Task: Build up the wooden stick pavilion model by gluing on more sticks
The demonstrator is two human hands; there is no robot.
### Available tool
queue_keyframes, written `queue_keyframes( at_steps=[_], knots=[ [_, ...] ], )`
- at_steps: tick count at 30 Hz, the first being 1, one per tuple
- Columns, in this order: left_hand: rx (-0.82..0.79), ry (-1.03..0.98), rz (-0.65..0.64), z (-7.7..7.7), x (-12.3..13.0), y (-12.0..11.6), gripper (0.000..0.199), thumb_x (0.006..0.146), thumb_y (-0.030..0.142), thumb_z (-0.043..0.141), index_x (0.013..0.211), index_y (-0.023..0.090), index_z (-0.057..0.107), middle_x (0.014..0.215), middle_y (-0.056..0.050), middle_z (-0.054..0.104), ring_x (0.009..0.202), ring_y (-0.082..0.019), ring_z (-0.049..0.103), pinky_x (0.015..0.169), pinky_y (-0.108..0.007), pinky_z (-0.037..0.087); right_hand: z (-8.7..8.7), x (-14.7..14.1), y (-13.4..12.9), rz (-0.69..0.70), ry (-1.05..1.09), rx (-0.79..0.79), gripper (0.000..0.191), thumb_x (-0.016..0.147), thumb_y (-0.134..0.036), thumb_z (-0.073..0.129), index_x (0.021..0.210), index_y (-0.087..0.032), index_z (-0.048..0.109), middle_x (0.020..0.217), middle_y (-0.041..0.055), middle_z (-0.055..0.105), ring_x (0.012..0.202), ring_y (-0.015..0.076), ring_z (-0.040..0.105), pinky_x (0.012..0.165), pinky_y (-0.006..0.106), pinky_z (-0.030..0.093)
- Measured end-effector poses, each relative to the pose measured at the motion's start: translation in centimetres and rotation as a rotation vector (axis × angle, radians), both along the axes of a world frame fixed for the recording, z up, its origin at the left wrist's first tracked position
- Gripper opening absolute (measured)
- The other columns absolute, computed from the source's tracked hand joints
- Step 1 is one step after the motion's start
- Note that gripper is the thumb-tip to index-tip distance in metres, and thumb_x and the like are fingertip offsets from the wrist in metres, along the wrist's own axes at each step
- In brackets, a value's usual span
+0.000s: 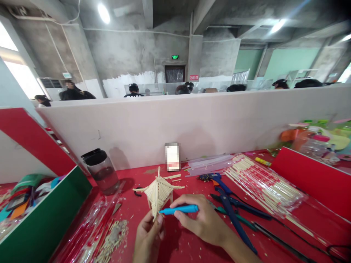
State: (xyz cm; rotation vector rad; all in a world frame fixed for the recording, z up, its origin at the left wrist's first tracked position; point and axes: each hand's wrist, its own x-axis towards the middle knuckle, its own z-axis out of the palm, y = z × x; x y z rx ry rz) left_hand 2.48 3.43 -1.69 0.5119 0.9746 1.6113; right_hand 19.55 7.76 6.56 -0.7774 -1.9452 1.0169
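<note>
A small pavilion-like roof model [159, 190] made of pale wooden sticks stands on the red tabletop, its ridges flaring out to points and one spike rising at the top. My left hand [150, 232] pinches the near corner of this model. In my right hand [201, 218] is a blue marker pen [181, 209], held between thumb and fingers. The pen lies almost level, and its tip meets the model's near ridge just above my left fingertips. Whether the tip leaves a mark is too small to tell.
Blue-handled cutters [233, 212] and a glue gun [215, 178] lie to the right, beside bagged wooden sticks [263, 182]. A dark-lidded bottle [101, 173] stands left, near wood scraps [113, 235] and plastic wrappers. A white partition [148, 128] closes the back; people sit beyond it.
</note>
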Motion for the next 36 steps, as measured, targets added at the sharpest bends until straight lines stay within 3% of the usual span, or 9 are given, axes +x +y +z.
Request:
queue_keyframes(
  at_steps=[11,19,24,28,32,36],
  knots=[
    [-0.009,-0.002,0.022,0.4,0.3,-0.1,0.042,0.054,0.041,0.096,0.078,0.014,0.074,0.062,0.004,0.054,0.053,-0.007,0.041,0.049,-0.017,0.036,-0.2,0.9,0.7,-0.039,0.045,-0.028,0.017,0.091,-0.033,0.063,0.094,-0.02,0.073,0.088,0.0037,0.075,0.081,0.0195,0.069,0.077,0.029,0.052],
    [-0.006,-0.004,0.041,0.7,0.5,-0.1,0.041,0.053,0.041,0.097,0.07,0.013,0.072,0.059,0.005,0.049,0.051,-0.006,0.035,0.046,-0.015,0.032,-0.1,2.3,1.9,-0.115,-0.017,-0.045,0.036,0.101,-0.044,0.048,0.074,-0.02,0.053,0.069,-0.0025,0.052,0.067,0.0147,0.051,0.067,0.026,0.041],
    [-0.029,-0.003,0.051,0.5,0.4,-0.1,0.046,0.051,0.042,0.097,0.08,0.013,0.075,0.063,0.004,0.053,0.053,-0.007,0.041,0.048,-0.016,0.036,-0.1,2.4,1.9,-0.074,-0.333,-0.027,0.029,0.103,-0.035,0.044,0.078,-0.021,0.051,0.07,-0.0017,0.057,0.069,0.0162,0.056,0.066,0.027,0.038],
    [0.003,0.038,0.035,0.5,0.4,-0.1,0.043,0.055,0.044,0.095,0.074,0.013,0.072,0.059,0.005,0.05,0.049,-0.006,0.037,0.045,-0.017,0.034,-1.4,1.7,1.4,-0.016,-0.664,0.106,0.015,0.098,-0.019,0.047,0.088,-0.021,0.058,0.086,0.0041,0.07,0.081,0.0214,0.066,0.069,0.028,0.038],
    [0.025,0.057,0.017,0.4,0.3,0.0,0.043,0.058,0.046,0.093,0.068,0.014,0.067,0.057,0.006,0.046,0.047,-0.004,0.033,0.044,-0.016,0.031,-3.6,1.1,1.0,0.009,-0.801,0.163,0.013,0.093,-0.019,0.057,0.103,-0.022,0.064,0.105,0.0085,0.074,0.098,0.0293,0.07,0.079,0.032,0.044],
    [0.039,0.068,0.006,0.4,0.3,-0.1,0.042,0.06,0.046,0.093,0.069,0.014,0.067,0.059,0.007,0.046,0.047,-0.004,0.034,0.045,-0.015,0.031,-4.8,0.8,0.9,-0.026,-0.849,0.165,0.024,0.092,-0.02,0.061,0.116,-0.021,0.064,0.116,0.0114,0.072,0.106,0.0325,0.069,0.085,0.036,0.046]
  ],
)
